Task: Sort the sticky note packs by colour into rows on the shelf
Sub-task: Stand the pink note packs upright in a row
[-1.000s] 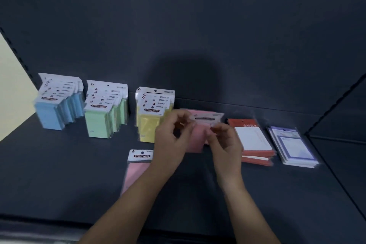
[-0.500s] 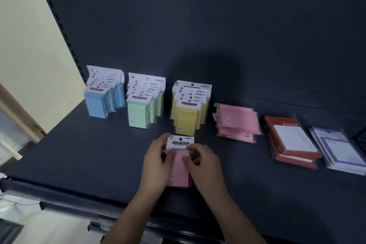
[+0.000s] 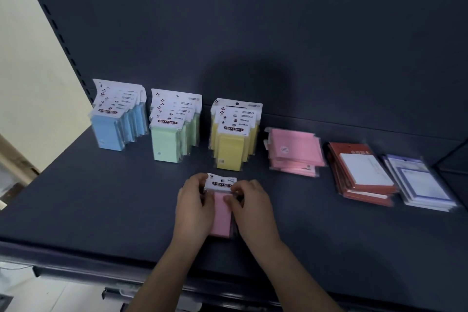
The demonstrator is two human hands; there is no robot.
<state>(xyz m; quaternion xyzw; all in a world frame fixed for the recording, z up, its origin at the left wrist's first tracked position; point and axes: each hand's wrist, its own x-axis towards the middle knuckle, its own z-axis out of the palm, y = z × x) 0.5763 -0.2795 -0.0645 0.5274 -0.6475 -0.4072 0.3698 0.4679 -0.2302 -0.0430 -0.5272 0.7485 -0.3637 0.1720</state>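
Both long edges of slim pink plastic-wrapped sticky note pack (image 3: 222,213) with white header card pinched: left grip (image 3: 195,208) on one edge, right grip (image 3: 253,208) on other. Pack lies flat on dark shelf (image 3: 101,210). Advice: lift level, carry forward-right of grips to loose pink pack pile (image 3: 295,152), square edges.

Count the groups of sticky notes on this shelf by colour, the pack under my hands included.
Blue row: 1
Green row: 1
Yellow row: 1
Pink: 2, pink stack and pink pack
Red stack: 1
Purple stack: 1
Total: 7
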